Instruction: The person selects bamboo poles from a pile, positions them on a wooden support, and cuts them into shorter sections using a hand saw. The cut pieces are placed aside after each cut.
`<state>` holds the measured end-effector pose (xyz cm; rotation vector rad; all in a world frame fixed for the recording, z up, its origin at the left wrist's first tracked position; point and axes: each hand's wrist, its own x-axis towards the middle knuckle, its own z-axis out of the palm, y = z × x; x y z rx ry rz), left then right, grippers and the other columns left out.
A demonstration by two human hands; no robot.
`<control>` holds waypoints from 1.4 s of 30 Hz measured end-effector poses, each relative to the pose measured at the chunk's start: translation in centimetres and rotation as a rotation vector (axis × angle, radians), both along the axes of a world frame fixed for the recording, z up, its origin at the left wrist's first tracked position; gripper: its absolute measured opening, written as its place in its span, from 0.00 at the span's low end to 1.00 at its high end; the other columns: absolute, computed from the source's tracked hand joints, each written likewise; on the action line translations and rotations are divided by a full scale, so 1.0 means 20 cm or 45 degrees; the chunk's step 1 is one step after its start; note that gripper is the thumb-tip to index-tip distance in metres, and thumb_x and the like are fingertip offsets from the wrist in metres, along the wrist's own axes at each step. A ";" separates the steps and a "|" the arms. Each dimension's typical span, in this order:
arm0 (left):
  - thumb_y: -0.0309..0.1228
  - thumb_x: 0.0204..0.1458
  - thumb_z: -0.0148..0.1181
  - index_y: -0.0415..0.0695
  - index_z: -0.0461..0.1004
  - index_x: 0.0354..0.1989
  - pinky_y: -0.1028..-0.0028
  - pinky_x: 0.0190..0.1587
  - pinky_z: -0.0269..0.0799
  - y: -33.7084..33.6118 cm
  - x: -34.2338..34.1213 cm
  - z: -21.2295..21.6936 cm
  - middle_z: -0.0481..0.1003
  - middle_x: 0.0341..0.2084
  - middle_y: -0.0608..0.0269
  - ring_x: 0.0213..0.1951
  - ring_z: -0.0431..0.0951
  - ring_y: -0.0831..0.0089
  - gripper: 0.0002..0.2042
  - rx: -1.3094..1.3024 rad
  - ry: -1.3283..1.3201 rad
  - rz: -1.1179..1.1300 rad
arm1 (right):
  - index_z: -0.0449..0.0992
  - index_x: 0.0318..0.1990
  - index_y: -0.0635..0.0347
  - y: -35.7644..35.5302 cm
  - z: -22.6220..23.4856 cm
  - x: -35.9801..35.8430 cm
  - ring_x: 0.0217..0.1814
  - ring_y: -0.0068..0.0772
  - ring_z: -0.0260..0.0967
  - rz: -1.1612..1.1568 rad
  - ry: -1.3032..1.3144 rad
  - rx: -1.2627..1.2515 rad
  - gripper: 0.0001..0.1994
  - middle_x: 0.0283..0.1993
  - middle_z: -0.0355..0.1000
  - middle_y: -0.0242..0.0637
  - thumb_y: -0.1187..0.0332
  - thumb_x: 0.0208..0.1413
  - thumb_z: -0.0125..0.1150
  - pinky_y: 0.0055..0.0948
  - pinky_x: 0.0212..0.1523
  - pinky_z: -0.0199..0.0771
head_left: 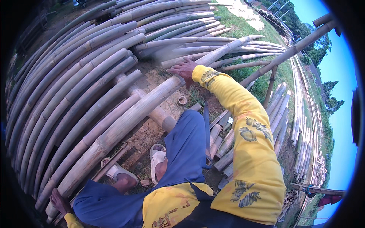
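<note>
Partly obscured, left hand point(60, 201) against a bamboo pole point(125, 123), grip unclear; right hand point(184, 70) spread over it

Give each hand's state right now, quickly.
Left hand: against the long, round, pale-brown bamboo pole; grip cannot be told.
Right hand: open, laid on the same pole.

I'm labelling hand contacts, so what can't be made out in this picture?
In the head view:
- Right hand: palm, hidden by its own back.
- Left sleeve: mostly cut off by the lower edge.
- Some bamboo poles, upper middle: partly blurred by a grey smear.
- Distant trees: details too small.
</note>
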<state>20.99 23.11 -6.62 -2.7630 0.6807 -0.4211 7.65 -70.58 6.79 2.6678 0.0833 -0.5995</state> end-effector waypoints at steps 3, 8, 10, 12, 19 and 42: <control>0.23 0.41 0.69 0.45 0.59 0.68 0.56 0.74 0.50 -0.05 0.05 -0.05 0.67 0.64 0.56 0.68 0.65 0.61 0.41 0.042 0.077 0.002 | 0.57 0.74 0.34 -0.02 -0.06 0.00 0.74 0.38 0.61 0.011 0.126 0.049 0.57 0.67 0.69 0.34 0.54 0.30 0.84 0.59 0.71 0.57; 0.24 0.44 0.69 0.46 0.57 0.69 0.57 0.75 0.46 -0.02 0.08 -0.25 0.64 0.66 0.57 0.72 0.60 0.62 0.40 -0.009 -0.061 0.000 | 0.69 0.62 0.43 0.00 -0.18 0.12 0.60 0.43 0.75 0.049 0.125 0.113 0.42 0.50 0.79 0.36 0.59 0.33 0.81 0.51 0.64 0.65; 0.24 0.46 0.68 0.48 0.57 0.69 0.58 0.75 0.46 -0.07 0.09 -0.31 0.64 0.67 0.57 0.72 0.60 0.63 0.39 -0.062 -0.075 0.096 | 0.73 0.54 0.49 0.01 -0.22 0.16 0.53 0.45 0.78 0.183 0.045 0.157 0.33 0.43 0.81 0.36 0.60 0.34 0.79 0.46 0.61 0.68; 0.27 0.56 0.60 0.49 0.59 0.67 0.57 0.74 0.48 -0.11 0.12 -0.27 0.66 0.65 0.57 0.71 0.62 0.63 0.29 0.036 -0.090 0.099 | 0.74 0.52 0.51 0.06 -0.21 0.12 0.54 0.45 0.78 0.169 0.030 0.129 0.33 0.44 0.79 0.40 0.62 0.32 0.79 0.43 0.63 0.69; 0.27 0.59 0.52 0.55 0.57 0.69 0.57 0.73 0.47 0.16 0.00 -0.21 0.60 0.70 0.68 0.75 0.55 0.67 0.28 0.106 -0.232 0.368 | 0.73 0.39 0.57 0.45 -0.20 0.23 0.46 0.50 0.76 0.416 -0.038 0.380 0.24 0.38 0.76 0.42 0.64 0.30 0.73 0.41 0.56 0.71; 0.67 0.62 0.45 0.38 0.72 0.58 0.68 0.43 0.75 -0.99 -0.22 -0.43 0.77 0.47 0.54 0.42 0.78 0.68 0.39 -3.028 0.809 1.153 | 0.78 0.43 0.56 2.98 -0.51 0.91 0.52 0.39 0.77 0.645 -0.318 0.710 0.28 0.45 0.80 0.38 0.51 0.38 0.80 0.42 0.61 0.63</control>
